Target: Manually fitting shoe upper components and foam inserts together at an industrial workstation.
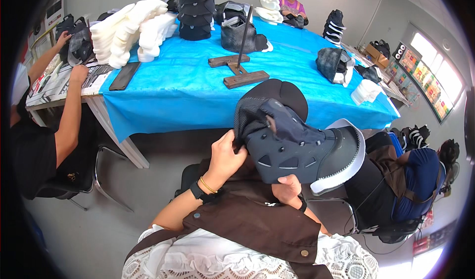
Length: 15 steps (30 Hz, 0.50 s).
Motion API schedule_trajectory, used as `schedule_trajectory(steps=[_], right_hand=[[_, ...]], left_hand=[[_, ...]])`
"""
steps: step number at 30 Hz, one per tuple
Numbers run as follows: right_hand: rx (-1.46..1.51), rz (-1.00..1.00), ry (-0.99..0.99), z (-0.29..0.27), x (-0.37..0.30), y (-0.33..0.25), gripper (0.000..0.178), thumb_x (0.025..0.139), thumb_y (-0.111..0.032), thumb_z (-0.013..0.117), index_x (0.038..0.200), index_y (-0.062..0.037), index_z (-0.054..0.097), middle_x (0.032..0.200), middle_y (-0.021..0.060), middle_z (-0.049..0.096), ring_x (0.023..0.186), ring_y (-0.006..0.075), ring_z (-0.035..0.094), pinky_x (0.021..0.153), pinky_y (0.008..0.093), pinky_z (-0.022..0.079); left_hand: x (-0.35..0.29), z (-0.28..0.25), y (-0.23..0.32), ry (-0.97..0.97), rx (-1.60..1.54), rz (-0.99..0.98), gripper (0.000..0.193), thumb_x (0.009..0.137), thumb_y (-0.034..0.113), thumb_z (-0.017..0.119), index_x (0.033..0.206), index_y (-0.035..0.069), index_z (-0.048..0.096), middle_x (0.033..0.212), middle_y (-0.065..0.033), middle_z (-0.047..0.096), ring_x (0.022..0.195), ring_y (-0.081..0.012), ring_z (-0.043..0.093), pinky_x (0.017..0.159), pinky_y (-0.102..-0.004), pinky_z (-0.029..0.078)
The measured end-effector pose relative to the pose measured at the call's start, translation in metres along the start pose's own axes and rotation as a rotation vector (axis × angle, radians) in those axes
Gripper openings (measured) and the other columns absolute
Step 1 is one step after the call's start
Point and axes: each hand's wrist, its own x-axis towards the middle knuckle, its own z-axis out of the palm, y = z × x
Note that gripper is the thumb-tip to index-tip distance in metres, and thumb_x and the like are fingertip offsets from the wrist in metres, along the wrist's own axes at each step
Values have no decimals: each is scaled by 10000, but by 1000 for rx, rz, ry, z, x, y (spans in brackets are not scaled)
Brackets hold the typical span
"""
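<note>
Black boot upper (302, 153) held up in our two hands, in front of blue-covered table (163, 106), white band (329, 185) toward our right. Left hand (223, 155) seems to pinch cuff edge (239, 120); right hand (288, 189) supports underside, thumb raised, hidden fingers we cannot tell. We judge step as working cuff; next move calls for steady right support, left fingertips shifting along edge.

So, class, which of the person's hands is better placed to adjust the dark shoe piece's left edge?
Probably the left hand, which touches that edge of the dark shoe piece; the right hand holds its lower side.
</note>
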Motion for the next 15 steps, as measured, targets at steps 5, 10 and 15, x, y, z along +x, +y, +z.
schedule_trajectory(steps=[5, 10, 15], right_hand=[[-19, 21, -84, 8, 4, -21, 573, 644, 10, 555, 1217, 41, 568, 1225, 135, 619, 1184, 331, 562, 1048, 467, 433], [-43, 73, 7, 19, 25, -56, 588, 663, -42, 525, 1243, 44, 558, 1240, 153, 622, 1194, 350, 562, 1069, 467, 422], [-157, 33, 139, 16, 31, -67, 634, 661, -63, 518, 1286, 43, 525, 1265, 165, 605, 1185, 347, 570, 1066, 456, 429]], left_hand=[[15, -1, -26, 163, -268, 174, 336, 702, -84, 544, 1003, -21, 679, 849, -203, 691, 773, -229, 713, 685, -319, 521], [28, -8, -53, 102, -274, 93, 138, 707, -60, 528, 823, -43, 600, 636, -73, 568, 584, -84, 477, 570, -270, 418], [32, -23, -21, -143, -902, -146, 196, 731, -61, 536, 893, -29, 641, 868, 10, 632, 783, -44, 526, 697, -218, 429]])
